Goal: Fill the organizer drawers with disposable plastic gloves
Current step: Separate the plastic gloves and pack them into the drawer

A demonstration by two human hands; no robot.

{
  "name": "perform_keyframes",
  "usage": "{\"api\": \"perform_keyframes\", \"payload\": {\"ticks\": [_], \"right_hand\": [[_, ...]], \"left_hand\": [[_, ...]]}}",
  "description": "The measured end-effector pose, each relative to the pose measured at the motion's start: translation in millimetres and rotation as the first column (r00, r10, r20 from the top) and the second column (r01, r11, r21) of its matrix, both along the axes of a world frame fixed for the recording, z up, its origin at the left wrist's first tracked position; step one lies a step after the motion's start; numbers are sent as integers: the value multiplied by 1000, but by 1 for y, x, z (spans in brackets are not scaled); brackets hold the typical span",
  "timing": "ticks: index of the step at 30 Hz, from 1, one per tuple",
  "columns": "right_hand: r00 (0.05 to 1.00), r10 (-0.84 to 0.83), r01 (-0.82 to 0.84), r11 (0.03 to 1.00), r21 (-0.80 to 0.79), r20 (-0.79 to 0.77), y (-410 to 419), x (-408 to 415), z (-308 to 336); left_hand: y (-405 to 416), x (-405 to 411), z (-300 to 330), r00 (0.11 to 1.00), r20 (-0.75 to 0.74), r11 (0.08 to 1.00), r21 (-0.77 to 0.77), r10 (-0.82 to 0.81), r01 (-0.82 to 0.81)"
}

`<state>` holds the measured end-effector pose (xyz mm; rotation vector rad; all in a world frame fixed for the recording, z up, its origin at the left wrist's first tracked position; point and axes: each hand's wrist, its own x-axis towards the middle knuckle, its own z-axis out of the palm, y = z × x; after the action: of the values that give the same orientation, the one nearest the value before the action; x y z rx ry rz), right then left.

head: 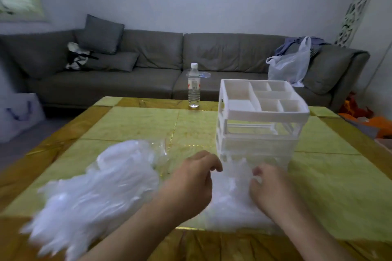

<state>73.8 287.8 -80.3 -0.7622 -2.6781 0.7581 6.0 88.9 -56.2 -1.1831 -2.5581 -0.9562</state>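
- Left hand [192, 178]: fingers curled, thumb & fingertips pinching the top edge of a bunch of clear gloves [231, 188] lying btwn both hands.
- Right hand [268, 188]: fingers curled too, gripping the same bunch from its right side.
- That bunch sits on the table [131, 125], near edge, its far end touching the front of the organizer [259, 121]; whether it's inside a pulled-out drawer or just on the table, can't tell.
- Bigger glove pile [99, 184], white/translucent, blurred, spreads to the left of the left hand, near-left part of table.
- Organizer: white frame, upright, right of centre; open divided tray on top w/ several compartments; upper drawer slot looks see-through, lower part hazy.
- Water bottle [193, 86], white cap, upright at far table edge, left of organizer, apart from it.
- Behind table: grey sofa [148, 70] w/ cushions; white plastic bag [290, 65] at its right end.
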Motion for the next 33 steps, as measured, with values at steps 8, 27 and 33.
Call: {"api": "perform_keyframes", "payload": {"ticks": [8, 27, 33], "right_hand": [[929, 23, 35, 988, 151, -368, -42, 3, 20], [831, 172, -107, 983, 152, -529, -64, 2, 15], [780, 356, -359, 928, 99, -515, -79, 12, 27]], "left_hand": [[-107, -32, -9, 873, 40, 869, -129, 485, -477], [-160, -46, 18, 941, 65, 927, 161, 331, -337], [-149, -33, 21, 957, 262, 929, 307, 127, -207]]}}
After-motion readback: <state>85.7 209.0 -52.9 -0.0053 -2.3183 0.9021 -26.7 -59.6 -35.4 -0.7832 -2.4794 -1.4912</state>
